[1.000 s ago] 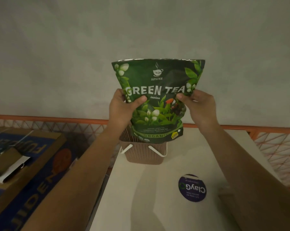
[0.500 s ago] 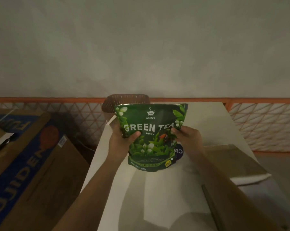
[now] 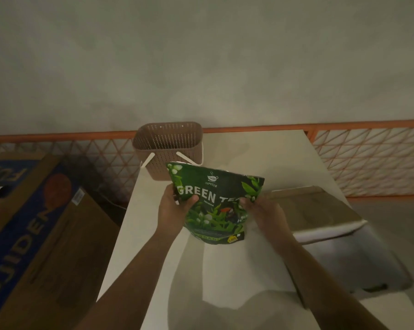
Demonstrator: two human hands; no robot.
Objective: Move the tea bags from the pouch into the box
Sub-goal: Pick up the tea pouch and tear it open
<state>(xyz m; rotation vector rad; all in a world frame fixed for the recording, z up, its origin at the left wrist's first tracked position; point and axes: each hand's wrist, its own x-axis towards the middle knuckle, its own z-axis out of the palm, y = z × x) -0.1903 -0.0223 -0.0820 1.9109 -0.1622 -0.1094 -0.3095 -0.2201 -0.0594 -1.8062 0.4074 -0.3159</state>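
My white table (image 3: pixel 260 158) carries a brown perforated basket (image 3: pixel 169 148) at its far left corner. A flat brown package (image 3: pixel 320 210), perhaps a padded envelope, lies along the right edge near me.

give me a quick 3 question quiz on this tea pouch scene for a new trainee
1. True or false: the green tea pouch lies flat on the white table with no hand on it.
2. Multiple choice: where is the perforated basket? A) behind the pouch at the table's far end B) on the cardboard box C) in the right hand
3. Fill in: the left hand grips the pouch's ____ edge.

Key: 1 false, both hands hold it up, tilted; 2 A; 3 left.
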